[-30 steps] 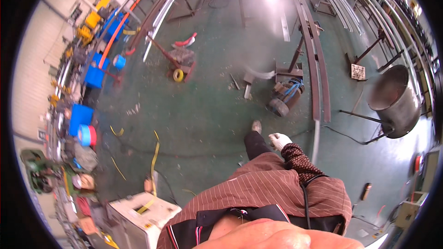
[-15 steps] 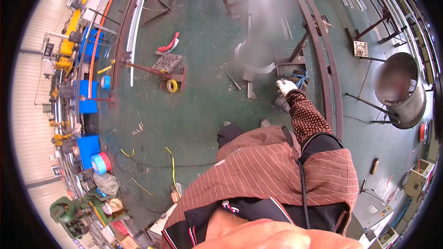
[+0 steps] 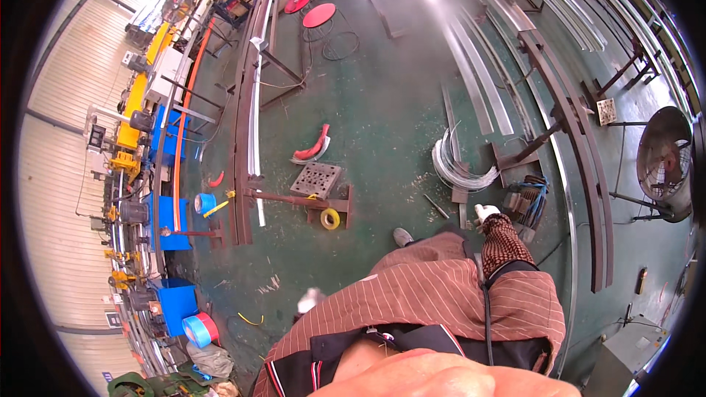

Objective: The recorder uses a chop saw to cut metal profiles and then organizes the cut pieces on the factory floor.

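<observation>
My right hand (image 3: pixel 485 215), in a white glove below a brown patterned sleeve cover, hangs low at my right side. Its fingers are too small to make out, and nothing clearly shows in its grip. Just right of it in the picture, a dark ribbed machine, perhaps a motor (image 3: pixel 526 204), sits on the floor with blue strapping on top. A coil of pale wire (image 3: pixel 463 169) lies ahead, over narrow metal strips. Beside it a short thin rod (image 3: pixel 435 206) rests on the green floor. My left hand is out of view.
A brown steel rack (image 3: pixel 581 154) with long metal profiles runs along the right, near a big drum fan (image 3: pixel 664 165). At left, a drilled plate (image 3: pixel 316 180) and yellow tape roll (image 3: pixel 330 219) sit by a rack foot. Blue boxes (image 3: pixel 168 222) line the machinery.
Floor items and racks have shifted down and to the right in my view, and more of the floor ahead shows. My feet are now further apart. My gloved right hand appears lower.
</observation>
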`<state>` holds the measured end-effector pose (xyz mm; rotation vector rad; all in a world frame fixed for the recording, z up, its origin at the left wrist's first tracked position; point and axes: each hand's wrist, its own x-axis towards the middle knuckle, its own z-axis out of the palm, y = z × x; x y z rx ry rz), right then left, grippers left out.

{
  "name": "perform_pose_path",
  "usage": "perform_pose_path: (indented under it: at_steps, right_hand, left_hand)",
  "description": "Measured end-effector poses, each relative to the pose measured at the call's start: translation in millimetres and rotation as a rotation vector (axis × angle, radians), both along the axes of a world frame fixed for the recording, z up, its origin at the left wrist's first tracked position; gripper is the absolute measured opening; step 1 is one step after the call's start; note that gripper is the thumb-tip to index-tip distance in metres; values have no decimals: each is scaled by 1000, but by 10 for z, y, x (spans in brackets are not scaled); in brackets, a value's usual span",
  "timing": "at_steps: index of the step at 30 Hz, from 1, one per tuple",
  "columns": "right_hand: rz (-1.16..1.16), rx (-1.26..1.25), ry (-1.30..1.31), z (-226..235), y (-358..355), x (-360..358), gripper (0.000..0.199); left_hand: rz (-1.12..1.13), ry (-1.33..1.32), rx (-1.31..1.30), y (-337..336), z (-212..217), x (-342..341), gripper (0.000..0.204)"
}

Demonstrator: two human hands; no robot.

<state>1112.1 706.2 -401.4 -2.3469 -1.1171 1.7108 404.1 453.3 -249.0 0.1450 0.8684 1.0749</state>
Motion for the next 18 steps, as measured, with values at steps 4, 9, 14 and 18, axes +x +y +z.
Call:
perform_pose_path:
  at_steps: [4,9,14,18]
  right_hand:
    - [-50,100,-38,472,411,-336,54]
    - [-118,283,-373,1197,1326,-360,58]
    - [-221,137,-839,1772,2119,-348,72]
    - [-291,1,-808,1576,2603,-201,84]
  left_hand:
    - [167,689,-362,1024,710,-219,30]
    - [128,749,-311,2273,801,-29,31]
    - [-543,982,-228,3214,436,522,47]
    - [-913,1322,-108,3980,800,768,47]
